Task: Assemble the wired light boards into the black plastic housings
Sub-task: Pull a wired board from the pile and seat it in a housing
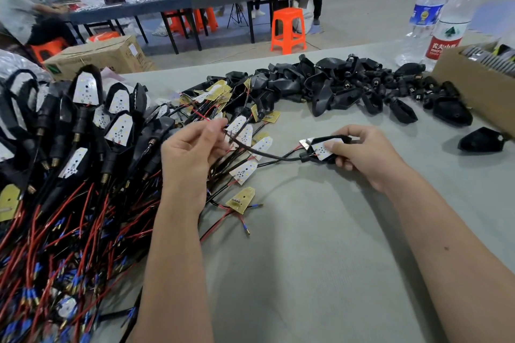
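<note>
Fingers and thumb of the right hand curl round a black housing right of centre, tilting its open face up so the white light board sitting in it shows; that grip probably steadies the shell while the board is seated; the left hand, left of centre, pinches the black lead running from the housing's stem, likely drawing the wire taut through the neck so the board settles flat; the lead sags between the two hands, which are well apart; finished units with trailing red wires crowd the left of the frame, loose boards lie just beside the left hand, and empty housings heap at upper right, near a cardboard box and two water bottles.
</note>
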`<action>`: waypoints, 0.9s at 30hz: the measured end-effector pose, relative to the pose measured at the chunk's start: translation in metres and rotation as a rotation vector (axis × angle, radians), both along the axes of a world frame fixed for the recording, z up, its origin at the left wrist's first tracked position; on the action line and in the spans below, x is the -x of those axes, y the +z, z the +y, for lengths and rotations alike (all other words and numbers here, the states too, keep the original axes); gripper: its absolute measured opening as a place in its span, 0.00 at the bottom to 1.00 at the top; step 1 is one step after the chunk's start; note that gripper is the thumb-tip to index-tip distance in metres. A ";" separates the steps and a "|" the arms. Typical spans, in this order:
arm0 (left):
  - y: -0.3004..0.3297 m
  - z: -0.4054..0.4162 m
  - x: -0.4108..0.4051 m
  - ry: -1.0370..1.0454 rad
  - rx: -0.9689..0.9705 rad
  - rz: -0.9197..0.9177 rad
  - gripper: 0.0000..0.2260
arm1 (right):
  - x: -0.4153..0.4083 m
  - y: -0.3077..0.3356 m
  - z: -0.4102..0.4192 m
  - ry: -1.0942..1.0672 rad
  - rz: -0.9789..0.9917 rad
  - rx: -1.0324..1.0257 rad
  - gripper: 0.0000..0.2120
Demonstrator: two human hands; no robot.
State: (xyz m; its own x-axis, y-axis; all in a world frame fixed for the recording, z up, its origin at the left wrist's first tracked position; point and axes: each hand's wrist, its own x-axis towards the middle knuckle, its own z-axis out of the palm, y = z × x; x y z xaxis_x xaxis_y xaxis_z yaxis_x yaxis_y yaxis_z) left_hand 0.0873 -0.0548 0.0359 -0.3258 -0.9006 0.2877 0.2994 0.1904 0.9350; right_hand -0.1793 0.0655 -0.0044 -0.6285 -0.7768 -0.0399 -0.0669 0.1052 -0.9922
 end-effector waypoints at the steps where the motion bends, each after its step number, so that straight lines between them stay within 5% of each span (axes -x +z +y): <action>1: 0.000 -0.002 0.002 0.069 -0.011 0.028 0.07 | 0.000 0.001 0.001 0.034 -0.002 -0.001 0.03; 5: 0.000 -0.001 0.005 0.134 -0.145 0.174 0.12 | 0.002 0.005 0.007 0.152 0.006 -0.048 0.06; 15: 0.003 -0.010 -0.007 0.295 -0.378 0.473 0.07 | 0.005 0.011 0.016 0.322 0.185 -0.179 0.04; 27: 0.000 -0.016 -0.013 0.144 -0.479 0.468 0.16 | 0.006 0.013 0.018 0.242 0.194 -0.153 0.09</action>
